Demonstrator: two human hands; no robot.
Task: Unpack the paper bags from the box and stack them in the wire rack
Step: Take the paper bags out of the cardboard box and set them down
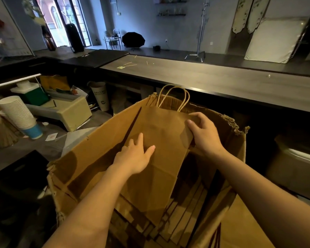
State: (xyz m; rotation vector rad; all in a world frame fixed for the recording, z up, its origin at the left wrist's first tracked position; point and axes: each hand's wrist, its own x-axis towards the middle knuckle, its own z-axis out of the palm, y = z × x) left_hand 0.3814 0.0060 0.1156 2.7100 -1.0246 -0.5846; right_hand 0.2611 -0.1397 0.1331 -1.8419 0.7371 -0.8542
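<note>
Behind a long grey wooden counter (213, 77), the torn brown cardboard box (89, 161) stands open. Inside, a flat brown paper bag with twisted handles (161, 167) tilts up; the left hand (134, 158) lies flat on it, and the right hand (204, 133) grips its right edge.

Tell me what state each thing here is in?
Box: open, edges torn.
Paper bag: folded flat, partly out of the box.
Remaining bags: flat, in the box.
Left grip: fingers straight, resting on the bag.
Right grip: holds the bag's edge.
</note>
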